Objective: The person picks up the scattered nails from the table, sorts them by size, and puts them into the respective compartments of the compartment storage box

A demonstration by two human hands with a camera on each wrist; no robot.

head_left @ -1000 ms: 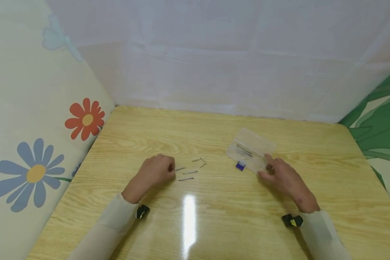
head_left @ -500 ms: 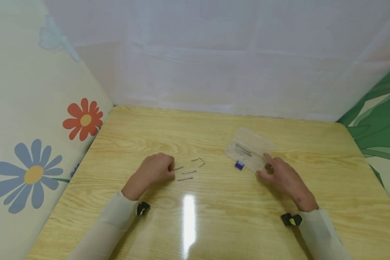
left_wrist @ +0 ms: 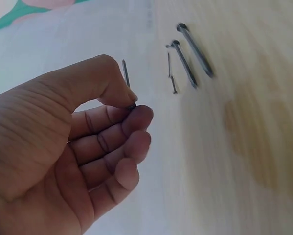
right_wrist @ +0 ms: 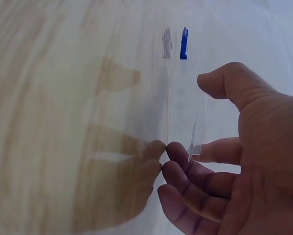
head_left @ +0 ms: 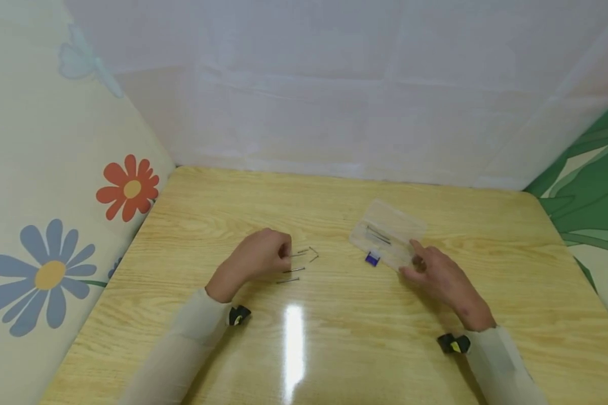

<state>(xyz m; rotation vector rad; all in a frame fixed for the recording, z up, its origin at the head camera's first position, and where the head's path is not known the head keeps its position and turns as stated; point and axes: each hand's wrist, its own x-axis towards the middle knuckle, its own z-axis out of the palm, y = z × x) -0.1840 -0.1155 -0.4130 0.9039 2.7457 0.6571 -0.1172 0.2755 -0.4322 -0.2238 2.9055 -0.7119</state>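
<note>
My left hand [head_left: 259,257] pinches a nail [left_wrist: 126,73] between thumb and forefinger, its point sticking outward, a little above the table. Beside that hand lie two longer nails [head_left: 289,279] and a few short ones [head_left: 314,259]. My right hand [head_left: 439,275] holds the near right end of a clear plastic box [head_left: 402,220] with thumb and forefinger. The remaining right fingers curl down to the tabletop in the right wrist view. Two long nails [head_left: 378,234] lie in the box. By its front edge is a small blue piece [head_left: 372,258].
The glossy wood-grain table [head_left: 365,343] ends at a pale cloth wall [head_left: 294,112] behind. A flower-printed wall [head_left: 35,185] borders the left side, and a green leaf print [head_left: 595,185] stands at the right.
My left hand has lifted the nail off the table and shifted right and slightly away, toward the short nails. The right hand and the box have stayed in place.
</note>
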